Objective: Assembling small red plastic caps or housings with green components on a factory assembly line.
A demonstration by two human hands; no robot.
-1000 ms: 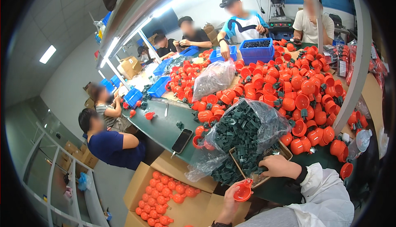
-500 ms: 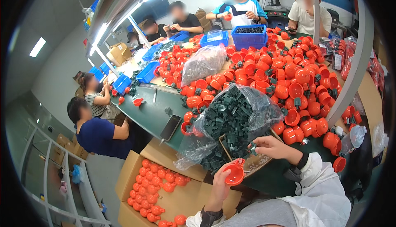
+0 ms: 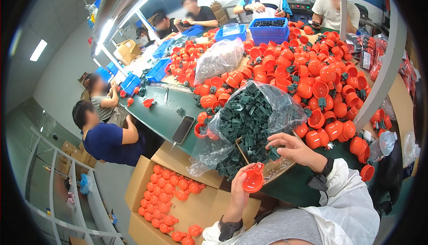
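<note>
One glossy, round red cup (image 3: 253, 182) is gripped by the left hand (image 3: 236, 192) — a blocky green piece (image 3: 273, 154) by the right hand (image 3: 298, 150).

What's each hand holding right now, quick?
Left hand: closed, holding a red cup.
Right hand: partly curled beside a dark green part; whether it is gripped cannot be told.

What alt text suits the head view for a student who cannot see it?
A person's left grip holds an orange cup while the right grip is near dark green parts in a clear bag. Beyond, heaped cups cover much of a table with people around it.
</note>
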